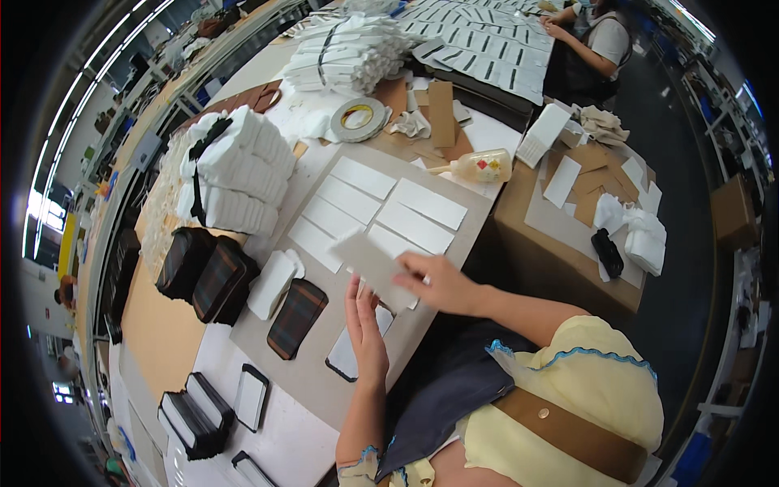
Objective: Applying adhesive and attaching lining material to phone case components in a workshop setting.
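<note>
My right hand [438, 284] pinches the edge of a pale rectangular card [365, 258], slightly blurred and tilted above the grey board [324, 406]. My left hand [367, 333] stands upright beside it, fingers stretched out near the card's lower edge; whether they touch it I cannot tell. Under the hands, a dark-edged white panel [345, 355] lies partly hidden by my left hand. Rows of white rectangular pieces [418, 227] cover the far part of the board. To the left lie a dark plaid fabric piece [297, 319] and a small stack of white pieces [273, 284].
Stacks of dark plaid pieces [223, 280] and tied white bundles [239, 170] stand at the left. Beyond the board are a tape roll [359, 119] and a squeeze bottle [483, 165]. A carton [560, 252] stands right. Another person [596, 49] works at the far right.
</note>
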{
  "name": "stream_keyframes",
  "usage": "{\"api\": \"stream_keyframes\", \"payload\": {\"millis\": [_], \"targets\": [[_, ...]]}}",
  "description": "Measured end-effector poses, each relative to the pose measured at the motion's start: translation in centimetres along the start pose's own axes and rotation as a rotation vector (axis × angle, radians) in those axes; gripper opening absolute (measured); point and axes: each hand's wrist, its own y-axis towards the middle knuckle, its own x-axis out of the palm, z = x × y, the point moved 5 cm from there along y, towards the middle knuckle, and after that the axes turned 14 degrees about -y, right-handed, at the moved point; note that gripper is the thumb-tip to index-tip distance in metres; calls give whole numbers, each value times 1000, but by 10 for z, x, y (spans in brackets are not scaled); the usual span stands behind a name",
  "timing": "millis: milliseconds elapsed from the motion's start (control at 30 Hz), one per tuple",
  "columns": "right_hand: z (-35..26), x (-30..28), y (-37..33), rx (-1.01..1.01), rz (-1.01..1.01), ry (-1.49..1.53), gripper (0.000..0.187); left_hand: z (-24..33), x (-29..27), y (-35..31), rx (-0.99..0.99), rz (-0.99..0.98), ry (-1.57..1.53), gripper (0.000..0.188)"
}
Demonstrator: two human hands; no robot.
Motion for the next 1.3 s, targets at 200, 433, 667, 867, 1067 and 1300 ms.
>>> {"api": "stream_keyframes", "payload": {"millis": [200, 433, 667, 867, 1067, 1300], "targets": [[72, -193, 22, 137, 848, -5, 26, 15, 0, -17, 79, 15, 226, 49], [138, -269, -21, 161, 1226, -1507, 44, -3, 6, -27, 36, 46, 126, 26], [190, -204, -8, 302, 688, -60, 53, -10, 39, -26, 158, -53, 638, 14], [220, -187, 7, 396, 461, -431, 74, -28, 59, -34, 404, -99, 1144, 32], [231, -191, 22, 474, 439, -343, 71, -44, 47, -49, 352, 68, 1336, 49], [215, -209, 14, 284, 684, 451, 51, -52, 41, -54, 376, 162, 1343, 42]]}}
